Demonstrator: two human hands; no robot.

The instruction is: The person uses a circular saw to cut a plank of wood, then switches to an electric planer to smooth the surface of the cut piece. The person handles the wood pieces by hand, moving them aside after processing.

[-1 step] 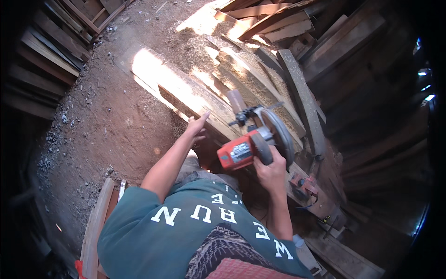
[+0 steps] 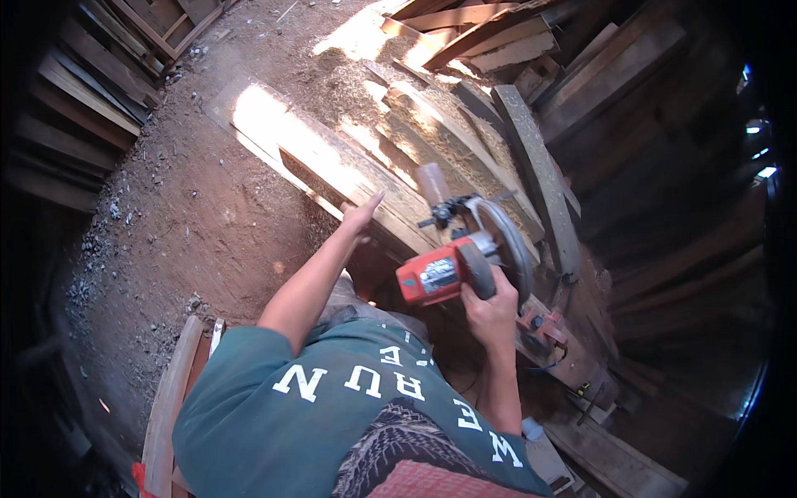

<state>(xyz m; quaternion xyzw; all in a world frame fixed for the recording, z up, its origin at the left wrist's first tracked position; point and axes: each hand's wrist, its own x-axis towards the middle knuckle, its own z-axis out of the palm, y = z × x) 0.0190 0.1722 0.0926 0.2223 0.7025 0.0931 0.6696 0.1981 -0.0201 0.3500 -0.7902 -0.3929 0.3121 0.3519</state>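
Observation:
A red circular saw [image 2: 430, 275] with a round blade guard is in my right hand [image 2: 491, 309], whose fingers wrap around its dark rear handle. The saw is tilted over the right part of a long wooden plank [image 2: 394, 195]. Whether its blade touches the wood I cannot tell. At the plank's near edge, my left hand [image 2: 360, 217] has its fingers stretched out along the wood. It grips nothing that I can see, and part of its palm is hidden. Bright sunlight washes out the plank's far left end.
Another red power tool [image 2: 545, 330] with a dark cord rests to the right of the saw. Sawdust-covered boards [image 2: 535, 166] lie beyond the plank. Stacked timber [image 2: 83, 100] stands at the far left, and a curved wooden piece [image 2: 170, 407] is at my lower left.
My right hand has shifted slightly to the right with the circular saw. My left hand has slid a little to the right along the plank's edge.

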